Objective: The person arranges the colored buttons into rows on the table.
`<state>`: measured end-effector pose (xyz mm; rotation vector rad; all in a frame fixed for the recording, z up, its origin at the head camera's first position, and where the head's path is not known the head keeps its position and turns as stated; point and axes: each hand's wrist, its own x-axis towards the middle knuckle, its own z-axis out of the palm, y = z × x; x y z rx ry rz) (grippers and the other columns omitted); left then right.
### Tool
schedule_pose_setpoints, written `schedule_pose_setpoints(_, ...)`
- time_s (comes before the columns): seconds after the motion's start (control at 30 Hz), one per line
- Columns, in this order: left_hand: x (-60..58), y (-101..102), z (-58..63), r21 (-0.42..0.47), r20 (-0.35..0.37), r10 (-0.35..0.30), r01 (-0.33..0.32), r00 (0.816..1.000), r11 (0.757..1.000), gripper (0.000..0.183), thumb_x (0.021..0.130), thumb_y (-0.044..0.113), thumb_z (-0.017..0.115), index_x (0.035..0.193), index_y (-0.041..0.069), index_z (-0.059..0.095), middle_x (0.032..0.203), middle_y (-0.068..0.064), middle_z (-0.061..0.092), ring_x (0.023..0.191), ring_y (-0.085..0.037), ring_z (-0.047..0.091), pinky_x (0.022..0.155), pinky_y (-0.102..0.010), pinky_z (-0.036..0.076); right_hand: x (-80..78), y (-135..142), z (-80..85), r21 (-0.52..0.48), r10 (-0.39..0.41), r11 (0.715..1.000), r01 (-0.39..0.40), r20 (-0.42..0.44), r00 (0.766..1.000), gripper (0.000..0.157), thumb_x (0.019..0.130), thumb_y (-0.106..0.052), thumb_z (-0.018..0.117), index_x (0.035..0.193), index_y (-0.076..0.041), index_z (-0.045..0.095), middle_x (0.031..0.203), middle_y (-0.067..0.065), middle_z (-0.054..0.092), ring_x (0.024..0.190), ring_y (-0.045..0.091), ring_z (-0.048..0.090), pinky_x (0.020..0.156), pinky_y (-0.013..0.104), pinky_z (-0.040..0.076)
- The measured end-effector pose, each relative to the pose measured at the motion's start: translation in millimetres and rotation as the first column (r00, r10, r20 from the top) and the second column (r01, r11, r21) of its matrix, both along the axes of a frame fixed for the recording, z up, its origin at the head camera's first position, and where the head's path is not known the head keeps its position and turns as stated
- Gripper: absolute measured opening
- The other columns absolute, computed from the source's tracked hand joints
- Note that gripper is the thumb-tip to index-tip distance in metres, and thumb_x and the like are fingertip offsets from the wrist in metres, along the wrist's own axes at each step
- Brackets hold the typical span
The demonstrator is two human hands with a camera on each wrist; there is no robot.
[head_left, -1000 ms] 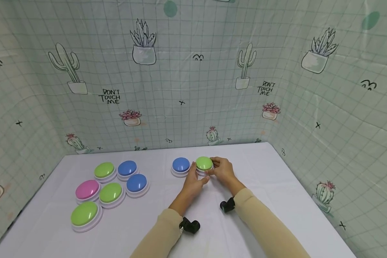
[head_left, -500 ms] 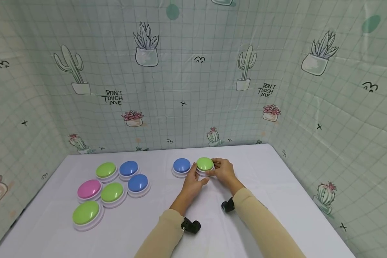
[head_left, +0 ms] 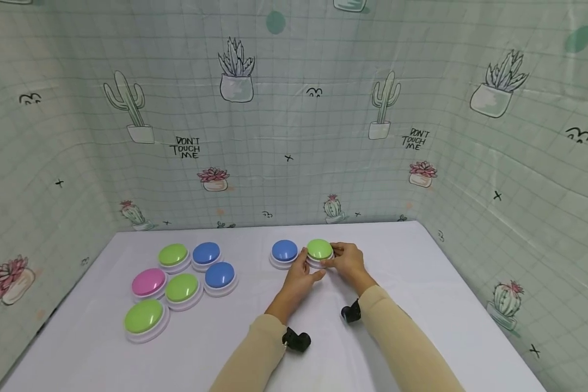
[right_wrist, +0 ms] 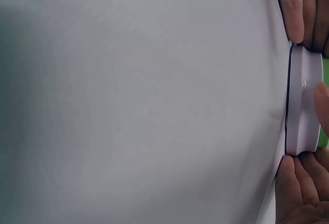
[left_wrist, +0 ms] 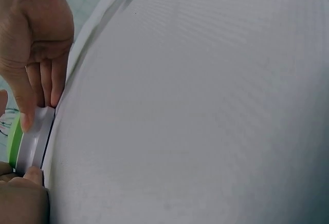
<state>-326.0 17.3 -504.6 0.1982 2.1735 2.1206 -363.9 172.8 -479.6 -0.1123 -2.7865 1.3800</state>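
Note:
A green push button (head_left: 319, 249) with a white base stands at the back of the table, between both hands. My right hand (head_left: 349, 262) holds it, thumb on the front of the base and fingers at the right side. My left hand (head_left: 299, 280) touches the left side with extended fingers, its thumb held away from the base. A blue push button (head_left: 284, 250) stands just left of the green one. In the left wrist view, the white base (left_wrist: 35, 144) lies between both hands; the right wrist view shows the base (right_wrist: 304, 100) edge-on.
A group at the left of the white table (head_left: 98, 359) holds a pink button (head_left: 148, 281), several green ones, such as the front one (head_left: 144, 316), and two blue ones, one nearer (head_left: 219, 275). A cactus-print cloth (head_left: 274, 125) stands up behind and beside the table.
The head view has shifted a little, so everything sits further right in it. Both hands stay at the green button, which keeps its place beside the blue one.

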Motion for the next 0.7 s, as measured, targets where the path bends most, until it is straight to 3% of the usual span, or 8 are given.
schedule_pose_setpoints(0.17,0.8,-0.5,0.0,-0.006,0.012,-0.011,0.011,1.000,1.000,0.086,0.096,-0.001,0.072,0.163,-0.010,0.018,0.173,-0.025,0.011,0.158,-0.039,0.018,0.128,-0.044,0.022,1.3,0.2,-1.2,0.010,-0.008,1.000,0.008,-0.001,1.000,0.064,0.084,-0.013,0.090,0.139,0.006,0.063,0.135,0.019,0.066,0.142,0.039,0.050,0.124,0.053,0.031)
schedule_pose_setpoints(0.47,1.5,-2.8,0.5,-0.008,0.027,-0.036,0.036,0.999,0.999,0.085,0.097,0.003,0.072,0.163,-0.008,0.020,0.172,-0.025,0.013,0.157,-0.040,0.019,0.128,-0.044,0.023,5.1,0.7,-6.0,0.003,-0.034,0.999,0.034,-0.044,0.998,0.062,0.085,-0.011,0.089,0.138,0.009,0.062,0.134,0.022,0.066,0.133,0.038,0.060,0.119,0.048,0.041)
schedule_pose_setpoints(0.7,3.1,-5.6,1.3,-0.029,0.027,-0.020,0.020,0.999,0.999,0.083,0.098,0.004,0.072,0.163,-0.009,0.021,0.172,-0.025,0.014,0.157,-0.040,0.020,0.128,-0.044,0.023,7.6,-3.5,-9.7,0.011,-0.035,0.999,0.036,-0.074,0.997,0.061,0.086,-0.012,0.088,0.137,0.011,0.062,0.133,0.024,0.066,0.131,0.038,0.061,0.116,0.048,0.045)
